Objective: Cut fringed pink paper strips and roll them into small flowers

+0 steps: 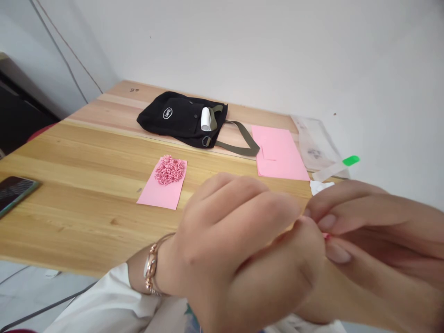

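Observation:
My left hand (239,245), with a bracelet at the wrist, is closed in front of me, thumb and fingers pressed together. What it pinches is hidden behind its own fingers. Close against it, my right hand (374,236) pinches a tiny pink piece (326,236) between thumb and fingertips; only a speck of that piece shows. Beyond my left hand lies a pink sheet of paper (161,196), and on it sits a heap of small pink beaded-looking pieces (169,169).
A black bag (176,118) with olive straps lies across the table (86,217), a white roll (206,119) on top. Pink sheets (280,157), a clear plastic sleeve (317,134), a green-tipped strip (351,160) and crumpled white paper (321,187) are at right. A phone (15,192) rests left.

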`<state>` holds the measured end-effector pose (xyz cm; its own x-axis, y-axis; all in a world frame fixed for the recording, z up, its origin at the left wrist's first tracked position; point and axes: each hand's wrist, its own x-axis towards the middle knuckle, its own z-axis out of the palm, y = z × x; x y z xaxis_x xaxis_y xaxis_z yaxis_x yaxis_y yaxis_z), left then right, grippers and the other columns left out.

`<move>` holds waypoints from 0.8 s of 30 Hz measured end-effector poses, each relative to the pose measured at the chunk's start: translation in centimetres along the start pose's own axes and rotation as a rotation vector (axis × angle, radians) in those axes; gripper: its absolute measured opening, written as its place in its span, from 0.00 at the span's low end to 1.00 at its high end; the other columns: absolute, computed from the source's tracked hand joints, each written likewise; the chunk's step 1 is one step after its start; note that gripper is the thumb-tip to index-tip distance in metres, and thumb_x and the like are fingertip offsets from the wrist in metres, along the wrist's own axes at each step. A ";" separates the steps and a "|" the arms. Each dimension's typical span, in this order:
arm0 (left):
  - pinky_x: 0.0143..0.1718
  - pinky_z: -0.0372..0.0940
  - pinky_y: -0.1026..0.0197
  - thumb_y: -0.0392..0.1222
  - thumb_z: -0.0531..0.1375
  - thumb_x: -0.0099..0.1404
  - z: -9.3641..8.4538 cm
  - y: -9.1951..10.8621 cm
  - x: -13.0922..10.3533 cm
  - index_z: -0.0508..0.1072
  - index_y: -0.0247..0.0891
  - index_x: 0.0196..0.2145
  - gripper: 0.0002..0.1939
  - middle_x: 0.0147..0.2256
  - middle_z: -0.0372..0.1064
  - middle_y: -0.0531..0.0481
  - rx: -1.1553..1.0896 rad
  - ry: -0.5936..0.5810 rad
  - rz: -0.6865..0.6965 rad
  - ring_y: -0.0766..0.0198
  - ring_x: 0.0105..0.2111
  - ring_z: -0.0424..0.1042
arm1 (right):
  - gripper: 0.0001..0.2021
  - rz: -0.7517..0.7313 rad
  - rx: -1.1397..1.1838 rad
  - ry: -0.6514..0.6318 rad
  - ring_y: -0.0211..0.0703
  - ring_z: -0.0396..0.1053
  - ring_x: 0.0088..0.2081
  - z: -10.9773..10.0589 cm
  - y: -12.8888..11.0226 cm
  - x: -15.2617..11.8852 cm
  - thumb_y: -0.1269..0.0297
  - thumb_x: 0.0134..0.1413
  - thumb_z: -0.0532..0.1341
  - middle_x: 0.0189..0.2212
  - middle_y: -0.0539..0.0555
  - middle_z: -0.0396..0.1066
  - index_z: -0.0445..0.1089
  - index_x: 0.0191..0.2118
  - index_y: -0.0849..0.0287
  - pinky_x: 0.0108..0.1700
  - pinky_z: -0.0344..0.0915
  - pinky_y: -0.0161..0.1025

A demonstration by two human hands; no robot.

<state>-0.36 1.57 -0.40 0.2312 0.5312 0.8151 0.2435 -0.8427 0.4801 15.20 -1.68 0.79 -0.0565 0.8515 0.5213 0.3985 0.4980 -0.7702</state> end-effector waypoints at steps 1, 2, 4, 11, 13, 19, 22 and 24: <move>0.21 0.55 0.61 0.28 0.58 0.57 0.2 -0.1 0.0 0.67 0.41 0.23 0.10 0.20 0.60 0.56 0.064 0.035 0.056 0.68 0.23 0.61 | 0.05 0.008 -0.001 0.006 0.38 0.70 0.28 0.0 0.0 0.0 0.75 0.45 0.64 0.25 0.52 0.72 0.72 0.28 0.57 0.24 0.68 0.32; 0.21 0.56 0.62 0.26 0.58 0.56 0.4 -0.2 -0.1 0.66 0.41 0.22 0.11 0.20 0.61 0.56 0.116 0.053 0.109 0.68 0.23 0.62 | 0.05 0.017 -0.004 0.016 0.38 0.70 0.28 0.1 0.0 0.0 0.74 0.45 0.64 0.25 0.52 0.72 0.72 0.28 0.57 0.24 0.68 0.32; 0.23 0.59 0.62 0.25 0.57 0.56 0.4 -0.4 -0.2 0.66 0.40 0.22 0.12 0.20 0.62 0.57 0.171 0.057 0.156 0.69 0.24 0.64 | 0.04 0.036 -0.009 0.039 0.38 0.70 0.27 0.2 -0.1 0.0 0.72 0.45 0.65 0.24 0.52 0.72 0.71 0.27 0.56 0.23 0.67 0.33; 0.26 0.65 0.63 0.31 0.58 0.60 -1.0 -1.1 0.2 0.68 0.37 0.26 0.06 0.26 0.68 0.52 0.113 -0.133 0.125 0.70 0.25 0.66 | 0.05 0.038 -0.048 0.069 0.39 0.70 0.24 0.6 -0.5 0.4 0.74 0.43 0.64 0.21 0.51 0.71 0.72 0.25 0.56 0.22 0.67 0.35; 0.26 0.66 0.62 0.30 0.58 0.59 -1.2 -1.2 0.5 0.68 0.39 0.27 0.06 0.25 0.68 0.53 0.043 -0.188 0.042 0.69 0.24 0.67 | 0.04 0.059 -0.055 0.074 0.41 0.69 0.23 0.6 -0.4 0.4 0.71 0.45 0.65 0.22 0.51 0.72 0.72 0.26 0.54 0.20 0.67 0.36; 0.27 0.66 0.63 0.29 0.59 0.58 -0.8 -1.9 0.6 0.70 0.38 0.28 0.06 0.24 0.69 0.53 -0.213 -0.135 -0.150 0.67 0.26 0.68 | 0.01 0.042 -0.091 0.029 0.43 0.72 0.27 0.4 -0.1 0.2 0.65 0.47 0.65 0.25 0.52 0.73 0.74 0.29 0.52 0.22 0.69 0.36; 0.26 0.67 0.62 0.32 0.58 0.60 -0.8 -2.1 0.5 0.71 0.38 0.28 0.05 0.24 0.70 0.52 -0.324 -0.172 -0.211 0.66 0.26 0.68 | 0.03 0.054 -0.113 -0.013 0.42 0.72 0.28 0.4 -0.4 0.6 0.67 0.46 0.66 0.25 0.51 0.74 0.74 0.30 0.53 0.23 0.70 0.35; 0.26 0.67 0.63 0.33 0.58 0.60 -0.8 -2.1 0.5 0.71 0.39 0.28 0.05 0.24 0.70 0.52 -0.364 -0.180 -0.236 0.67 0.25 0.69 | 0.02 0.063 -0.135 -0.021 0.40 0.71 0.27 0.5 -0.6 0.8 0.68 0.46 0.65 0.25 0.50 0.74 0.74 0.29 0.54 0.23 0.69 0.34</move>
<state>-1.50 3.56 -0.80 0.3770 0.6916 0.6161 -0.0300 -0.6557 0.7544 14.52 -1.18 1.49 -0.0456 0.8843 0.4647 0.5209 0.4180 -0.7443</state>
